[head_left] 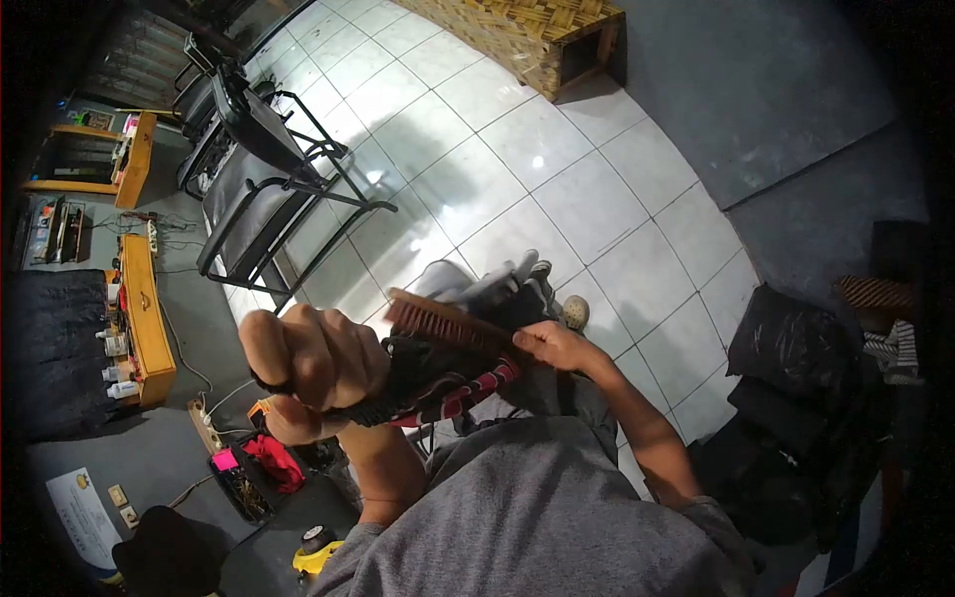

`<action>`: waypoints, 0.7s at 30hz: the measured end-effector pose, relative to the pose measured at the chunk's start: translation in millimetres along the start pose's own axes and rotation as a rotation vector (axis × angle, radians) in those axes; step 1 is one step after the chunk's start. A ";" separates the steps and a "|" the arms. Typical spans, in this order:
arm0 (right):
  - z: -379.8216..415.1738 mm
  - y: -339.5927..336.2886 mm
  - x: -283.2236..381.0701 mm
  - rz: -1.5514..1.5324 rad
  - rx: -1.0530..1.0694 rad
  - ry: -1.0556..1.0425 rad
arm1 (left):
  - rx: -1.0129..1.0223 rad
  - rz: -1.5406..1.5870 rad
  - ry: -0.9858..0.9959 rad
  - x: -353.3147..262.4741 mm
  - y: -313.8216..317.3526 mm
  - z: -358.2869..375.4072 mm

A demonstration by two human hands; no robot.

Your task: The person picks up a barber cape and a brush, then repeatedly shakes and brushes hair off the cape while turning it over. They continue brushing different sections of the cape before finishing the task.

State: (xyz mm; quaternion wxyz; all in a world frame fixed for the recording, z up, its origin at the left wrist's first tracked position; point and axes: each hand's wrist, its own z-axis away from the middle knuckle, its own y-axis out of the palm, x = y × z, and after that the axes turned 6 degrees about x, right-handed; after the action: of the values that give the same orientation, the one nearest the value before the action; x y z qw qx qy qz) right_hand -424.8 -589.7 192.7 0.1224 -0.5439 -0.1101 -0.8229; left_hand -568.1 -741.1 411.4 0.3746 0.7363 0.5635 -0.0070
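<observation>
Pinching a wooden brush (pixel 418 303) by one end in the right hand (pixel 562 345), with bristles (pixel 446 326) facing a dark, red-striped item (pixel 466 395); clenching that item tightly in the left hand (pixel 323 363), in front of a grey shirt (pixel 537 507).

A brown-backed brush (pixel 453 320), reddish bristles (pixel 430 321) facing down, slants over a dark item (pixel 468 396) (red with pale stripes along one side).

heathered grey shirt (pixel 557 507) | short grey sleeves (pixel 712 525) | dark finger band (pixel 272 385)
</observation>
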 end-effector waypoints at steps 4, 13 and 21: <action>-16.2 -4.3 -116.7 0.487 -0.195 0.635 | -0.189 -0.165 0.088 -11.6 -2.6 0.1; -3.5 -26.2 -38.1 0.114 -0.623 0.399 | -0.955 -0.952 -0.126 8.4 -7.5 -9.6; -11.5 5.1 128.0 0.119 -0.582 -0.528 | -0.599 -1.025 -0.450 39.0 12.7 -6.5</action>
State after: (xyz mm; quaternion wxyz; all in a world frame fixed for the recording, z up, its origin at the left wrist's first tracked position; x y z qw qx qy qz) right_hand -481.5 -608.6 306.6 -0.0222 -0.7542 0.1318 -0.6429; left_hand -546.0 -706.3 406.1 0.6226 0.2169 0.7295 -0.1822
